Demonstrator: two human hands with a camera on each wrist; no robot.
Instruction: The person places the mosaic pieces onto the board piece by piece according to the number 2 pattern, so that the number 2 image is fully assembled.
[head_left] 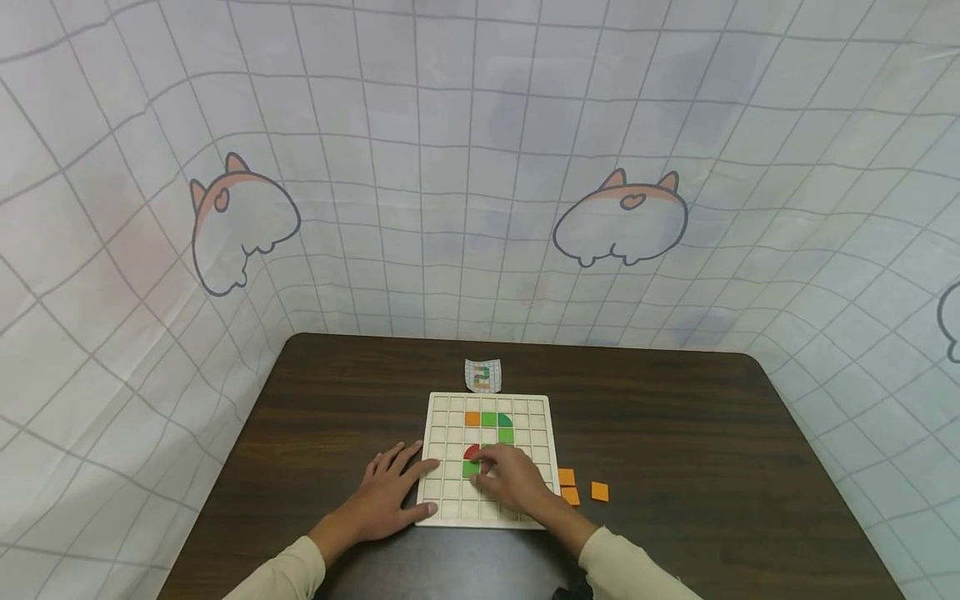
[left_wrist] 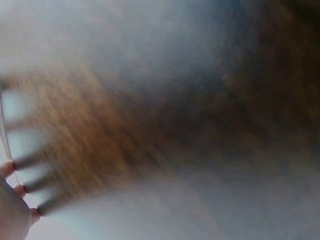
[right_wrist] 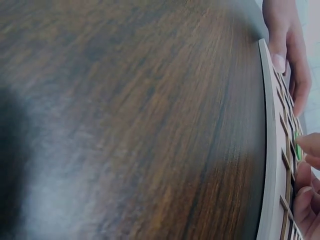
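Observation:
A cream gridded board (head_left: 450,508) lies on the dark wooden table. Its cells hold an orange square tile (head_left: 472,419), green square tiles (head_left: 489,419), a dark green quarter-round tile (head_left: 505,421) and a red rounded tile (head_left: 471,451). My left hand (head_left: 386,496) rests at the board's left side with fingers spread, the index finger and thumb over its edge. Above the board's middle is my right hand (head_left: 513,479), fingers bent, its fingertips beside the red tile and a lower green tile (head_left: 470,469). A gap shows between its thumb and index finger. Its palm hides several cells.
Orange square tiles (head_left: 600,492) lie on the table (head_left: 675,433) to the right of the board, two of them against its edge. A small printed pattern card (head_left: 483,376) lies behind the board. A white gridded curtain (head_left: 450,167) surrounds the table's back and sides.

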